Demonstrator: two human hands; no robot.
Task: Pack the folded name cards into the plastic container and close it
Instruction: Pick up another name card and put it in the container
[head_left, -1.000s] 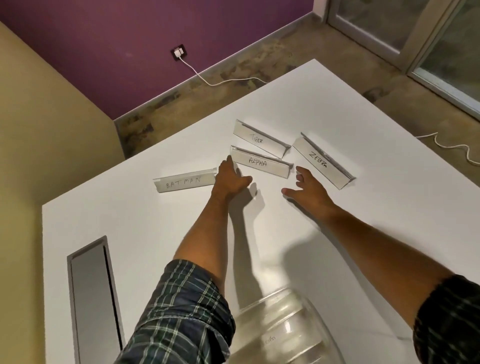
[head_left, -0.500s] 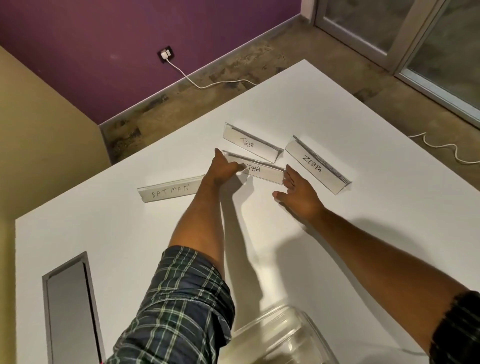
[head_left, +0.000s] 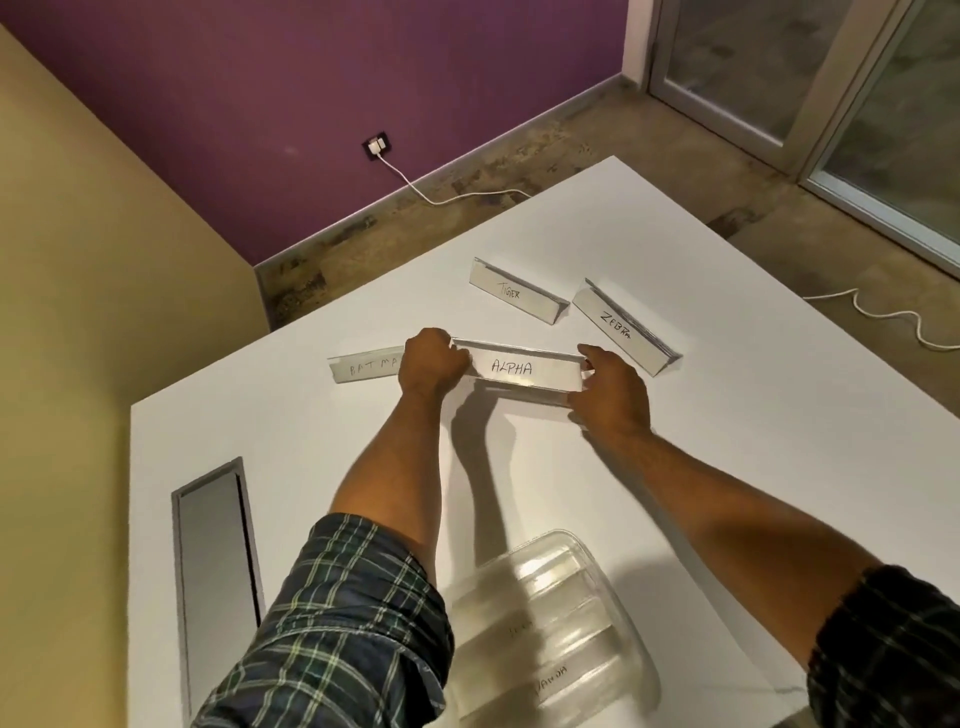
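Note:
The folded ALPHA card (head_left: 524, 370) is held just above the white table (head_left: 727, 415), casting a shadow below it. My left hand (head_left: 432, 361) grips its left end and my right hand (head_left: 613, 392) pinches its right end. Behind my left hand lies the BATMAN card (head_left: 363, 366), partly hidden. The TIGER card (head_left: 514, 293) and the ZEBRA card (head_left: 621, 327) stand further back. The clear plastic container (head_left: 550, 623) sits near me between my arms, open, with folded cards lying inside it.
A grey metal cable hatch (head_left: 215, 571) is set into the table at the left. The table's far corner and right edge drop to a concrete floor with white cables (head_left: 883, 312). Glass doors stand at the far right.
Both hands closed in on the ALPHA card from either end and lifted it toward me off the table. The camera view shifted, bringing more of the container into sight.

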